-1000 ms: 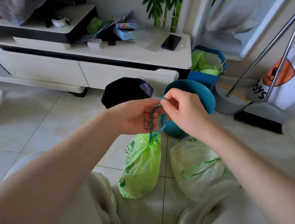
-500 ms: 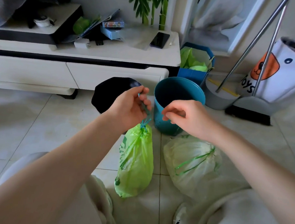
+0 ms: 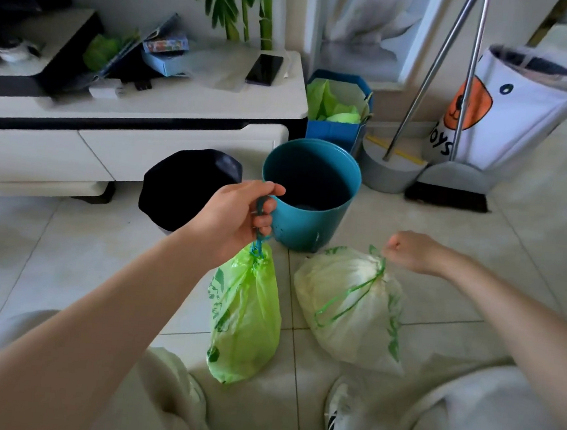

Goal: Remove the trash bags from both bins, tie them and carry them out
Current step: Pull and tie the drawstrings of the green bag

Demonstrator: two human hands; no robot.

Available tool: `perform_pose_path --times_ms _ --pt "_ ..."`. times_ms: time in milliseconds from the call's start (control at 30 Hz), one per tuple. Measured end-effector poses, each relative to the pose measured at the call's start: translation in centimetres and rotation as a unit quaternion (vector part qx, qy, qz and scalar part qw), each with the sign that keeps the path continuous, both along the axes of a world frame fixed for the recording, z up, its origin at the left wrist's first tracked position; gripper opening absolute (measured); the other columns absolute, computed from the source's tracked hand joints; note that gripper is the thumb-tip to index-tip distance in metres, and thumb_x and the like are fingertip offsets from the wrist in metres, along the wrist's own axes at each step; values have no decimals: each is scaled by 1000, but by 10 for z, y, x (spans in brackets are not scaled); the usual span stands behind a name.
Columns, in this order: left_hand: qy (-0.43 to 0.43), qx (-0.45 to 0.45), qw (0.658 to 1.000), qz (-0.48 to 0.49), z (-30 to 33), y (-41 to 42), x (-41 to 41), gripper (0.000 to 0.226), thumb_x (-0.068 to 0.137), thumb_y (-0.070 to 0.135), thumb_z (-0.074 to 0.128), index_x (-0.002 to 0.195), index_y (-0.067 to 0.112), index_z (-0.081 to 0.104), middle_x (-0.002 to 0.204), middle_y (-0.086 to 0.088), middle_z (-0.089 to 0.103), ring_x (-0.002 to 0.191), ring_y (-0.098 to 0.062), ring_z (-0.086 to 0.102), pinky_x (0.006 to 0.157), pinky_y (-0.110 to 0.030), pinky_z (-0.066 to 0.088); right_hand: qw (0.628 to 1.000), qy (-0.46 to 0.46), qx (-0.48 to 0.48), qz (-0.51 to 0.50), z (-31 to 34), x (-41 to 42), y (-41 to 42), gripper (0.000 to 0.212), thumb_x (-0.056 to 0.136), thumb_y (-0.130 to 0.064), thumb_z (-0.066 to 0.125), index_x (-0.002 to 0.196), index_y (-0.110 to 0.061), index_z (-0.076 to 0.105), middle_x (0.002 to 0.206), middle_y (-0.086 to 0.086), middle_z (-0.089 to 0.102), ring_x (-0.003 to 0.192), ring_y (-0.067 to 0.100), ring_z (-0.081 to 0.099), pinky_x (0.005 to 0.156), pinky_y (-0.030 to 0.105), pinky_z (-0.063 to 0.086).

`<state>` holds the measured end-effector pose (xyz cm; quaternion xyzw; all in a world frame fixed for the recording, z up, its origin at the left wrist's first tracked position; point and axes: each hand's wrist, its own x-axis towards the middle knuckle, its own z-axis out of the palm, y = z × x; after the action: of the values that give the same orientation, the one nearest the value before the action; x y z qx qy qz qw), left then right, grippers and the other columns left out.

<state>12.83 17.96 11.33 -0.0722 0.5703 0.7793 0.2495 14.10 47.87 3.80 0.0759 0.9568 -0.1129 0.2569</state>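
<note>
My left hand (image 3: 241,216) grips the blue drawstring of a bright green trash bag (image 3: 245,317), which hangs tied with its bottom near the floor. My right hand (image 3: 410,250) is curled at the top of a pale whitish bag (image 3: 349,308) with green drawstrings, lying on the tiles; it seems to pinch the string end. Behind the bags stand a teal bin (image 3: 310,196) with no bag in it and a black bin (image 3: 189,190).
A white TV cabinet (image 3: 140,125) with a phone (image 3: 264,69) runs along the back left. A blue box with green bags (image 3: 338,110), a dustpan and broom (image 3: 447,180) and a white toy sack (image 3: 507,110) stand at the back right. My knees fill the bottom.
My right hand let go of the green bag's string and moved down right to the pale bag's top. My left hand now holds the green bag alone.
</note>
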Motion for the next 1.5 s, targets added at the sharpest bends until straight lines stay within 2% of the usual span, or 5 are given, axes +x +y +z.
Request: perform_pose_path --times_ms 167,600,967,1167,1500 --pt "-2 -19 1000 -15 -3 4 -1 19 96 18 48 87 10 62 57 3 47 42 -9 34 47 -23 31 954 -87 -163 -236 -2 2 -1 56 92 -59 38 98 -8 59 98 6 67 93 25 64 80 35 55" --pt "-14 -57 997 -45 -6 7 -2 22 96 19 48 84 11 64 57 3 50 44 -10 36 49 -23 32 973 165 -37 -155 -6 -10 -1 26 81 -14 52 65 -5 71 73 14 72 78 33 67 69 31 47" --pt "-6 -62 997 -43 -1 3 0 21 96 18 46 87 9 63 58 3 49 46 -10 36 51 -24 33 806 143 -517 -251 54 9 -36 18 94 -12 52 80 -6 62 71 8 67 71 21 65 78 34 55" --pt "-9 -64 997 -41 -1 0 1 20 96 18 47 88 8 63 59 2 50 46 -10 37 51 -25 33 963 126 -214 102 18 26 -54 13 88 -27 58 80 -21 67 84 -5 72 80 13 65 79 32 52" --pt "1 -81 995 -49 -4 -6 0 19 96 19 47 89 10 62 59 3 51 47 -10 38 54 -26 33 909 32 180 375 -33 34 -58 7 85 -18 55 87 -12 59 88 2 53 100 23 50 77 34 43"
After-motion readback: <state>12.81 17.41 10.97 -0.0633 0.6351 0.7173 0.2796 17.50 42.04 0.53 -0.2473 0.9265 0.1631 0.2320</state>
